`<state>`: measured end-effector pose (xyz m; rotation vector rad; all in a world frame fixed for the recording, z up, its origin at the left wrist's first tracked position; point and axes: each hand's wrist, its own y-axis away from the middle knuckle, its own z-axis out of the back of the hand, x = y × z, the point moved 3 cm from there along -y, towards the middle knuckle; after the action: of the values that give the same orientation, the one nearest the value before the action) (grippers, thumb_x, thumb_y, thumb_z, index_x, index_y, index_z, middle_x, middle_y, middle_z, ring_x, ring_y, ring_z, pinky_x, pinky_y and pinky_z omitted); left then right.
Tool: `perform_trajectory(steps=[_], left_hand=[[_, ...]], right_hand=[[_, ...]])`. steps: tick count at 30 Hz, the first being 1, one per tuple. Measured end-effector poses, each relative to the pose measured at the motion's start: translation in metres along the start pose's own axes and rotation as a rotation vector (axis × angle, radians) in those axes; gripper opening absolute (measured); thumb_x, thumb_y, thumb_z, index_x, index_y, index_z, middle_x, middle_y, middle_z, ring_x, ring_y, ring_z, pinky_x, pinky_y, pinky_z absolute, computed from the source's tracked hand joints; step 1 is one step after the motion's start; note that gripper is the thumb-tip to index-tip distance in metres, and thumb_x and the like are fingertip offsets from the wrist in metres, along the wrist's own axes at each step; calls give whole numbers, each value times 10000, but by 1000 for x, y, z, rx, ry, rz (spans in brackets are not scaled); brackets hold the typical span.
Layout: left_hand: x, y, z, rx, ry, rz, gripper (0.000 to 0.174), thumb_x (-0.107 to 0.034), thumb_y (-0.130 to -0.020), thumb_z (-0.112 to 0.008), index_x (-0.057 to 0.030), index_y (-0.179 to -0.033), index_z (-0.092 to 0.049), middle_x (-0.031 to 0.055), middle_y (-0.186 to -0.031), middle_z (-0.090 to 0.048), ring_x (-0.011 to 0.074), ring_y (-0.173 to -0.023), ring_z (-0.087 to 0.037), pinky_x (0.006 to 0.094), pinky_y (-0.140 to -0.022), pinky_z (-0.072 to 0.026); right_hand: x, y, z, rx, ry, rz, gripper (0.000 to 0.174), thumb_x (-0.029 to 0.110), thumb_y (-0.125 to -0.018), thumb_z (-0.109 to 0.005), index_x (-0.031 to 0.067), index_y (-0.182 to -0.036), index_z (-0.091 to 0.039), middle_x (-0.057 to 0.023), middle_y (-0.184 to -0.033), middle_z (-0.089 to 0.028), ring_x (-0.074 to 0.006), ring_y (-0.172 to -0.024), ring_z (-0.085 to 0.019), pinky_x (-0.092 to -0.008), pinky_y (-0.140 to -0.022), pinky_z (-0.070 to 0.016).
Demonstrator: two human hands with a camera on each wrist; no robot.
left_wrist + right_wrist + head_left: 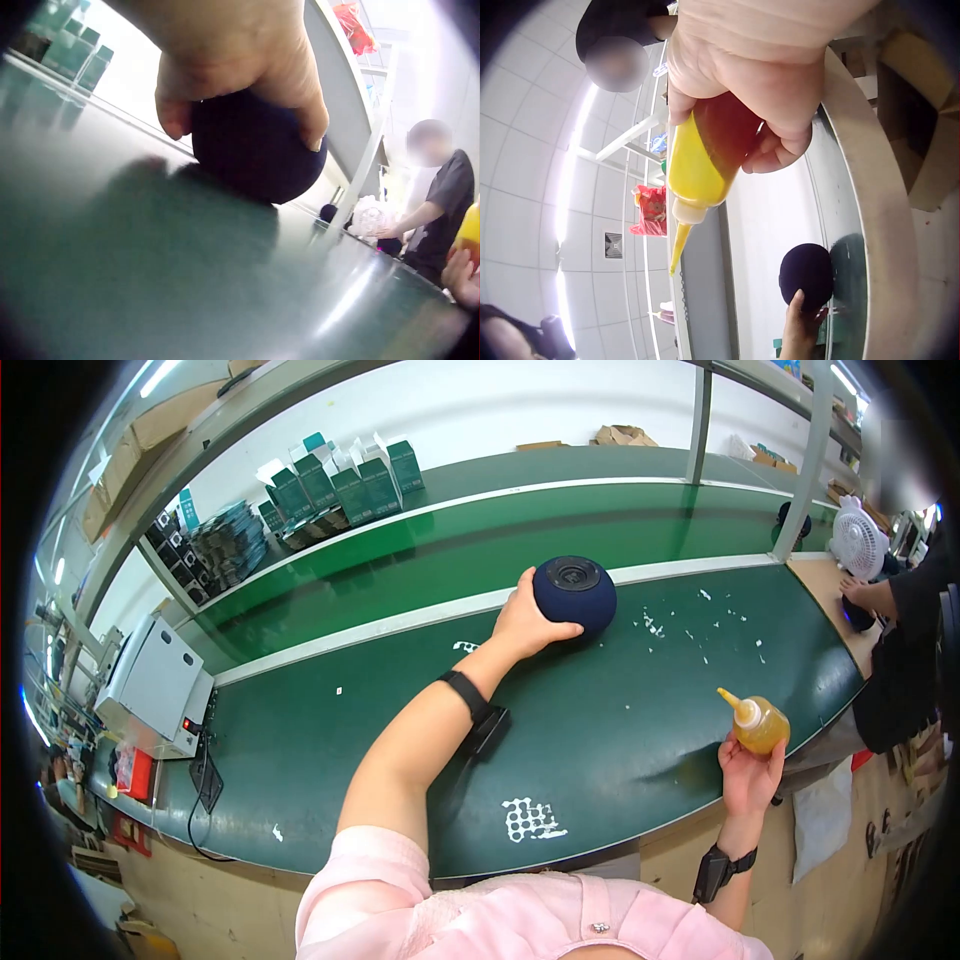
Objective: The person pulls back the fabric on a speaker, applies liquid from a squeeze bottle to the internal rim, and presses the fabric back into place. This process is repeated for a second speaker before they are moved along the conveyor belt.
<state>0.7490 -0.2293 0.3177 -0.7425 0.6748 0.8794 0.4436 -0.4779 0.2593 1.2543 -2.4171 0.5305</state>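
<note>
My left hand [522,626] grips a round, dark blue speaker [580,600] near the back edge of the green bench. The thumb and fingers spread around its sides, and a black ring-shaped panel shows on top. In the left wrist view the speaker [251,154] sits low over the bench, under the palm. Over the front right edge of the bench, my right hand [748,782] holds a squeeze bottle [763,728] of yellow liquid, its nozzle angled up and left. The right wrist view shows fingers curled round the bottle [701,161].
White perforated scraps [530,820] lie at the bench front, with small white bits [652,625] right of the speaker. Green boxes [365,490] stand on the back shelf. A grey machine [155,685] is at left. At right, another person [910,630] works beside a white fan [860,538].
</note>
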Motion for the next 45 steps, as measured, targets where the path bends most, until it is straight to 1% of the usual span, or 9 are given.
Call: perform_trajectory(steps=[6, 8, 9, 22, 26, 29, 32, 39, 45], left_hand=[[12, -45, -7, -139, -245, -2, 1013, -445, -561, -789, -8, -1338, -309, 216, -1237, -485, 346, -1154, -478, 396, -973, -404], [17, -61, -13, -154, -237, 140, 1009, -479, -558, -791, -29, -1332, -325, 204, -1213, -499, 330, -1137, -491, 396, -961, -414], [16, -67, -16, -170, -274, 176, 1003, -491, -567, -796, -43, -1332, -328, 191, -1201, -508, 317, -1130, -497, 394, -946, -424], [35, -116, -57, -248, -332, 281, 730, -409, -752, -684, -50, -1310, -379, 170, -1092, -614, 318, -1030, -585, 404, -876, -469], [38, -77, -32, -237, -18, 224, 498, -232, -797, -631, -25, -1231, -501, 167, -1126, -602, 282, -1029, -584, 360, -885, -454], [29, -24, -2, -200, 243, 150, 401, -13, -672, -666, -11, -1069, -606, 74, -1000, -626, 155, -902, -578, 277, -808, -469], [42, 26, 26, -186, 188, 166, 379, -27, -652, -703, -27, -1017, -603, 48, -946, -605, 145, -885, -557, 280, -806, -461], [63, 76, 56, -233, 286, 188, 306, 39, -716, -596, -13, -1015, -554, 25, -812, -542, 78, -664, -504, 208, -582, -429], [63, 74, 58, -131, 673, 360, 326, 39, -732, -607, -30, -1038, -516, -8, -772, -493, 46, -558, -422, 179, -433, -315]], right_hand=[[1, 4, -1, -46, 17, 27, 509, 417, -888, -532, 93, -1267, -434, -113, -1203, -511, -238, -1018, -534, -360, -807, -468], [1, 3, 3, -56, 32, -29, 507, 435, -864, -558, 138, -1257, -440, -62, -1228, -503, -222, -1041, -515, -370, -776, -472], [0, 3, -1, -82, 26, -12, 503, 434, -888, -521, 111, -1264, -436, -104, -1199, -519, -234, -977, -555, -370, -772, -475], [-1, -5, -14, -160, 81, -20, 502, 442, -891, -501, 119, -1268, -433, -89, -1200, -521, -221, -983, -546, -361, -761, -469], [-1, -5, -5, -175, 84, -34, 480, 433, -883, -520, 123, -1242, -442, -77, -1202, -519, -225, -1004, -530, -377, -757, -475], [0, -7, -5, -118, 50, -37, 440, 409, -898, -508, 120, -1228, -464, -79, -1181, -536, -232, -976, -544, -390, -771, -481], [-2, -6, 2, -157, 34, -38, 464, 414, -888, -521, 111, -1238, -486, -95, -1189, -547, -225, -966, -549, -368, -771, -473], [-4, -4, -20, -167, 107, -15, 447, 413, -857, -572, 113, -1183, -509, -87, -1122, -572, -233, -949, -554, -388, -783, -460], [-50, -27, -51, -79, 13, -339, 533, 518, -843, -531, 99, -1171, -512, -110, -1020, -584, -232, -876, -578, -355, -724, -467]])
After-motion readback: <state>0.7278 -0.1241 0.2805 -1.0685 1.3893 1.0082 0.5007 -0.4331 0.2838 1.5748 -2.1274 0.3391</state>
